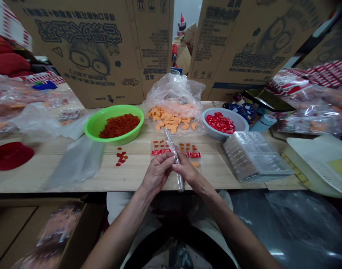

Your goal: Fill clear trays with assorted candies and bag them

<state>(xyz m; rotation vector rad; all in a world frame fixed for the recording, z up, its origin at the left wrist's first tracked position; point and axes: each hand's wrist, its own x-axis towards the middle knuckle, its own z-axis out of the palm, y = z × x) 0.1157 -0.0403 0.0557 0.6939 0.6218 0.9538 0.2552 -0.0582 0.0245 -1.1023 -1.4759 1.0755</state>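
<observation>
My left hand (pixel 161 166) and my right hand (pixel 187 168) meet over the table's front part. Between them is a long, narrow, silvery see-through plastic strip (pixel 179 182), tilted, its far end pointing away from me. The fingers of both hands are closed around its middle. Exactly what kind of thing it is, I cannot make out. Beneath and behind the hands lies a clear plastic tray (pixel 175 143), partly hidden. It holds small orange-brown pieces, red packets (pixel 195 154) in a row, and a pale orange piece (pixel 195 164).
A green bowl (pixel 142 121) of reddish-brown pieces stands left, with loose pieces (pixel 121 157) before it. Orange crescent pieces (pixel 171 121) spill from a clear bag (pixel 173 89). Right are a bowl (pixel 245 125) of red packets and stacked clear trays (pixel 251 153). Cardboard boxes (pixel 103 48) stand behind.
</observation>
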